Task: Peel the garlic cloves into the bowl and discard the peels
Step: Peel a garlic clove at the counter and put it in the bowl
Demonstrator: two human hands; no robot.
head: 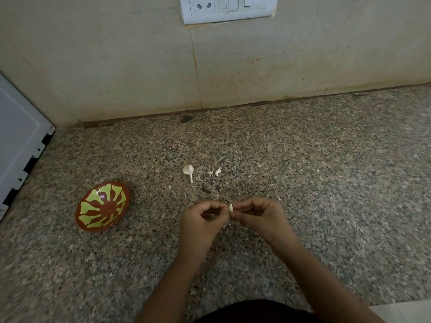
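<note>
Both hands meet at mid-frame, low over the worktop [326,183], fingers curled. The right hand [258,215] pinches a garlic clove [231,208] between thumb and fingertips. The left hand [203,220] pinches the same clove from its own side, fingertips touching it, probably picking at the skin. A thin wisp of peel sticks up off the clove's top. Whether the clove is bare yet can't be told, too small.

The clove's long axis runs roughly upright in the frame, tip pointing away from the person.

Key relation: the bowl [102,207] sits on the worktop well to the left of the hands, at about the same depth, and tilts so its brown and yellow inside faces the camera. No cloves show in it. The left hand is the nearer one, but the right hand looks to carry the clove, so the drop likely means a leftward reach across or a pass to the left hand.

Beyond the hands, farther from the person, lies a garlic piece with stem [188,170]. Just to its right are two small peel scraps [215,171]. None touch the hands or bowl. The peels are not yet discarded.

At the far left edge stands a white appliance [18,136]. On the wall above is a switch panel [228,8].
</note>
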